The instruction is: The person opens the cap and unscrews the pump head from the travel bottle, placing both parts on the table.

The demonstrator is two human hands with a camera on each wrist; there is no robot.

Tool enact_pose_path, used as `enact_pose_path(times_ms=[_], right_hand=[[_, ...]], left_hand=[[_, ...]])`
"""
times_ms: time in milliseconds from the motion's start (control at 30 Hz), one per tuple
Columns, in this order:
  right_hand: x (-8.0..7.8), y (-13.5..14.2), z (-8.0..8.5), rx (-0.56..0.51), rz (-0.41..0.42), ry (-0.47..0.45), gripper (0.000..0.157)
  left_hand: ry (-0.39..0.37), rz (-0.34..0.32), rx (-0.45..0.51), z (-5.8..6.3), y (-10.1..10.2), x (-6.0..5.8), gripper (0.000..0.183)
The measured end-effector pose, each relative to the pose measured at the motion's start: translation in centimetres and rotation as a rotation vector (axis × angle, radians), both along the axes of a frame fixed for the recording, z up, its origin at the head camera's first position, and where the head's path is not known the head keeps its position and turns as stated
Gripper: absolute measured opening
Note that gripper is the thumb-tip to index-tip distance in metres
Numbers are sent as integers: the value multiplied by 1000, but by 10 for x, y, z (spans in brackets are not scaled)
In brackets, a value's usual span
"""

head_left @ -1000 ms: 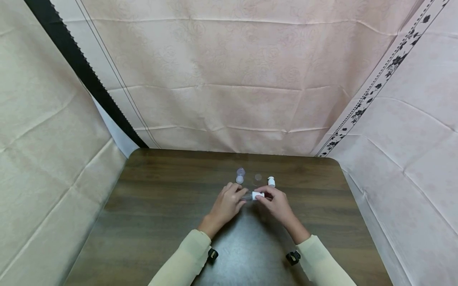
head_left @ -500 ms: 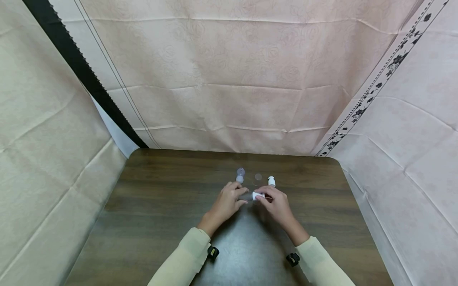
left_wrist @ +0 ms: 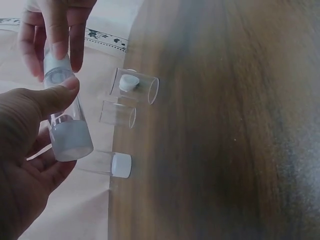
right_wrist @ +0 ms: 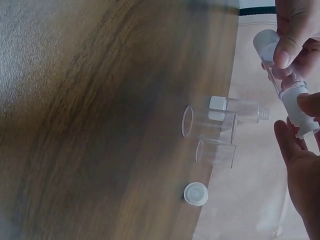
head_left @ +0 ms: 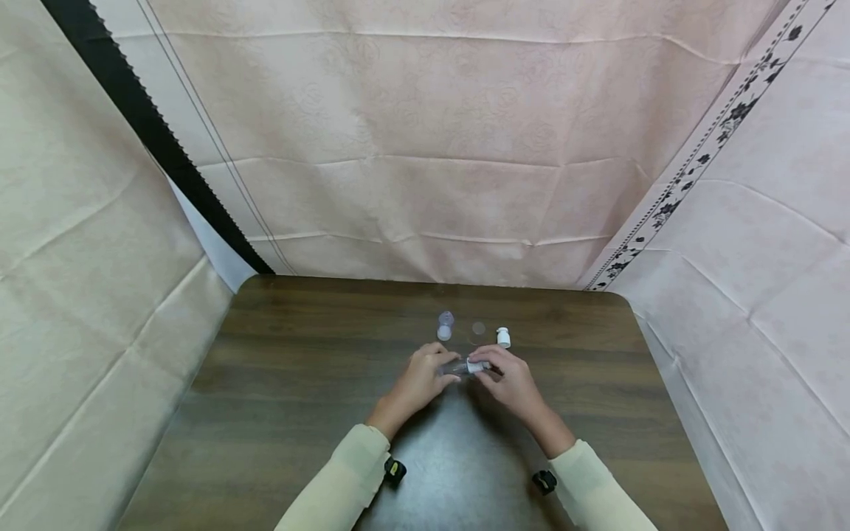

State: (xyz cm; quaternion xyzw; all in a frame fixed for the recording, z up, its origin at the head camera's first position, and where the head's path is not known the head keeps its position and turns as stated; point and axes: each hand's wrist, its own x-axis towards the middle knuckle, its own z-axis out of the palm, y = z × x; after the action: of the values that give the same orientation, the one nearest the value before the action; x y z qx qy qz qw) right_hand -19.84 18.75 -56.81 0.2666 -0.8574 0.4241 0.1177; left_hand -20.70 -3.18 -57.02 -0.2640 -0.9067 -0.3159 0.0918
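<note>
Between both hands is a clear plastic bottle [head_left: 454, 368] with a white base [left_wrist: 73, 141]. My left hand [head_left: 421, 376] holds its clear body, thumb on the near side and fingers behind, best seen in the left wrist view. The fingers of my right hand [head_left: 508, 376] pinch the white pump collar [right_wrist: 298, 106] at the bottle's other end; they partly cover it. In the right wrist view, the bottle lies tilted and the collar sits against its neck.
Beyond the hands on the wooden table [head_left: 299, 383] stand a second clear bottle [right_wrist: 245, 110] with a white base and threaded neck, a larger clear cylinder [right_wrist: 212, 125], a smaller one [right_wrist: 217, 153], and a white pump top [right_wrist: 196, 194]. Cloth [head_left: 425, 184] hangs behind.
The left fingers loosened around the bottle half a second ago and now close on it again. The bottle has tilted slightly, its collar end higher. The right hand keeps its hold.
</note>
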Motion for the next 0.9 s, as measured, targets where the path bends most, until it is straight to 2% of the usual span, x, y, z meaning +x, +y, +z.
enact_pose_path(times_ms=[200, 300, 467, 633, 767, 900], right_hand=[[1, 0, 0, -48, -19, -40, 31], [0, 0, 0, -69, -65, -64, 34], [-5, 0, -2, -23, -178, -97, 30], [-6, 0, -2, 35, -213, -162, 24], [-5, 1, 0, 65, -213, -195, 16], [-4, 3, 2, 46, -196, -249, 12]], left_hand=[[112, 45, -101, 0, 0, 0, 38], [178, 40, -124, -1, 0, -1, 40], [306, 24, -162, -3, 1, -2, 42], [413, 16, -219, -2, 4, 0, 40], [440, 19, -227, -2, 6, 2, 39], [419, 10, -203, -4, 6, 2, 39]])
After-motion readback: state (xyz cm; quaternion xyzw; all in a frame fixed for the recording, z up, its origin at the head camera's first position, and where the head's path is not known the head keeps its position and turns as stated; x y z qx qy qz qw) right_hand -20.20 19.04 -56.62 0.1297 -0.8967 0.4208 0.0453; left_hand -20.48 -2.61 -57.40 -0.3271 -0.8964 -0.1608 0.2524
